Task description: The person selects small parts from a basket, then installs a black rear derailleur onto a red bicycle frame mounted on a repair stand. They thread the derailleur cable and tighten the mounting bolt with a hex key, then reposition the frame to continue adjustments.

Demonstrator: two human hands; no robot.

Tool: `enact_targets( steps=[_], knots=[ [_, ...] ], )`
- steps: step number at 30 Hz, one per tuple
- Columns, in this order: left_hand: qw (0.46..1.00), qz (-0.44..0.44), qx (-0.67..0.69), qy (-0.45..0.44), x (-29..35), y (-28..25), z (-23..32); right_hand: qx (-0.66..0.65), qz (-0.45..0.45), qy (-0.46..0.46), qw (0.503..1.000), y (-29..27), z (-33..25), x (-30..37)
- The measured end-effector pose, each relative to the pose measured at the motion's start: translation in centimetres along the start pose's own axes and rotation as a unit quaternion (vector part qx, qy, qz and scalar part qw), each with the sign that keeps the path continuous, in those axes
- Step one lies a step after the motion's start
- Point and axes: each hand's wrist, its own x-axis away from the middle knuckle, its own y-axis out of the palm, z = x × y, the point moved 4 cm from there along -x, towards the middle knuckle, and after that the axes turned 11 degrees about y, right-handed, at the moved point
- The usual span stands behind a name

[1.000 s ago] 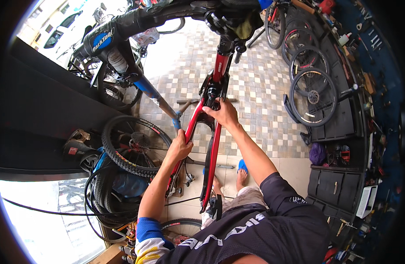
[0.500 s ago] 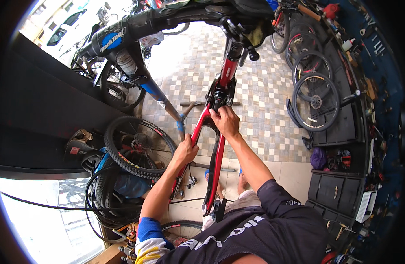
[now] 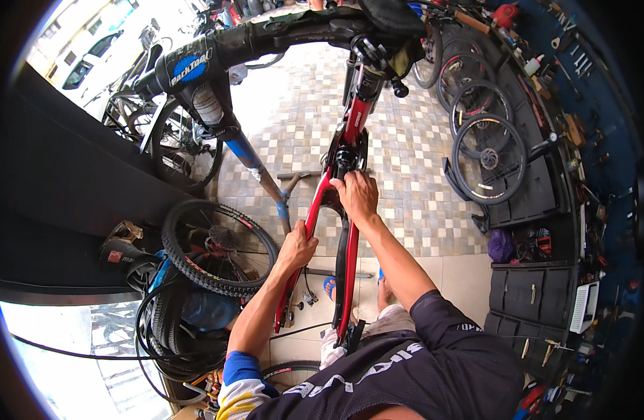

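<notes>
A red and black bicycle frame (image 3: 356, 120) hangs from the black arm of a repair stand (image 3: 273, 33), with the clamp near the top. Its forked rear triangle (image 3: 350, 280) points down toward my body and has no wheel in it. My left hand (image 3: 298, 247) is wrapped round the left red stay. Higher up, my right hand (image 3: 358, 195) is closed over the top of the right stay, just below the dark pivot area (image 3: 346, 157); its fingertips are partly hidden. A derailleur-like part (image 3: 308, 297) dangles beside the left stay.
A bicycle wheel with a knobby tyre (image 3: 220, 246) leans at the left, beside piled tyres (image 3: 166, 325). The stand's blue post (image 3: 245, 150) runs down to the tiled floor. More wheels (image 3: 488, 159) lean against black cabinets (image 3: 535, 290) on the right.
The lower end of the rear triangle has shifted slightly right in the view, which has itself tilted a little. Both hands keep their hold on the stays.
</notes>
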Motion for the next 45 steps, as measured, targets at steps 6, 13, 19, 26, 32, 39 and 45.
enact_targets(
  steps=[6,13,19,26,32,39,45],
  knots=[
    [1.0,-0.002,0.005,0.004,0.1,-0.1,-0.1,-0.043,-0.02,0.022,0.999,0.3,1.0,0.4],
    [1.0,-0.008,-0.002,0.0,-0.1,-0.6,0.4,-0.312,-0.125,0.319,0.886,2.7,5.1,2.1],
    [0.991,-0.094,-0.089,-0.033,-2.7,-2.5,1.0,-0.514,-0.261,0.365,0.732,3.0,4.7,2.1],
    [0.975,0.061,0.04,0.212,-11.7,-0.7,2.7,-0.535,-0.311,0.346,0.705,3.3,5.0,1.4],
    [0.977,-0.008,0.17,0.126,-13.5,0.9,1.2,-0.543,-0.329,0.311,0.707,3.7,6.0,1.8],
    [0.972,-0.002,0.041,0.231,-13.7,-0.3,2.7,-0.541,-0.303,0.261,0.74,4.5,6.8,0.7],
    [0.95,-0.015,0.094,0.296,-15.1,-0.7,2.1,-0.503,-0.257,0.192,0.802,4.4,7.5,0.2]
  ],
)
